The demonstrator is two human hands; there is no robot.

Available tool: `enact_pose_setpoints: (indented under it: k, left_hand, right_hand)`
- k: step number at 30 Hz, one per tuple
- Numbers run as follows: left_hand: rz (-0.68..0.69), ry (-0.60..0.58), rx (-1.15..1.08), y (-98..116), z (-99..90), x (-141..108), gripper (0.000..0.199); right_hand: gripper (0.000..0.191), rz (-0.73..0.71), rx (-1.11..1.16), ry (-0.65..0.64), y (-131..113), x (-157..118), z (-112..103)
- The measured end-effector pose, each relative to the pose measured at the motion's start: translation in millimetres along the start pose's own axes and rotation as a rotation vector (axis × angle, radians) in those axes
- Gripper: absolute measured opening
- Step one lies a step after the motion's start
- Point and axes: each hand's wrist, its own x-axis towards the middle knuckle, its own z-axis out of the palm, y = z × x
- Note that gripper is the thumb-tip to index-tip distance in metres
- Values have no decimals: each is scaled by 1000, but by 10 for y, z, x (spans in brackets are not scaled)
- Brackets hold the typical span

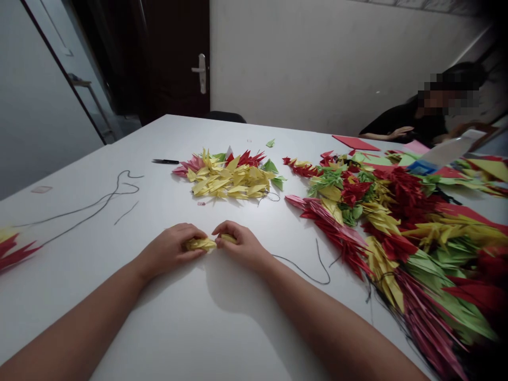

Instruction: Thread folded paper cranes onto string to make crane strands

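My left hand (172,246) is closed around a small bundle of yellow folded paper pieces (201,244), low over the white table. Right beside it, my right hand (244,247) has its fingers curled on another bit of yellow folded paper (228,238). Both sets of fingertips nearly meet, so whether the two yellow parts join is unclear. A thin dark cord (305,274) runs out on the table from near my right wrist. Farther off lies a pile of yellow folded paper pieces (230,182), with red, pink and green ones behind.
Strung red, yellow, green and pink paper pieces (349,201) cover the right side. A black pen-like tool (165,161) and loose cord (107,197) lie left. Red paper points (16,253) show at the left edge. Across the table sits a person (420,116), near a clear bottle (448,151).
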Motion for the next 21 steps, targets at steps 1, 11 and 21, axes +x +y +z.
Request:
enact_pose_setpoints:
  k: [1,11,21]
  left_hand:
    - [9,0,0,-7,-1,-5,24]
    - [31,-5,6,-11,-13,-22,27]
    - [48,41,16,90,0,-2,37]
  right_hand:
    - [15,0,34,-13,6,-5,-7]
    - [17,-29,162,-36,29,-35,-17]
    - [15,-38,100,-73,13,-34,-10]
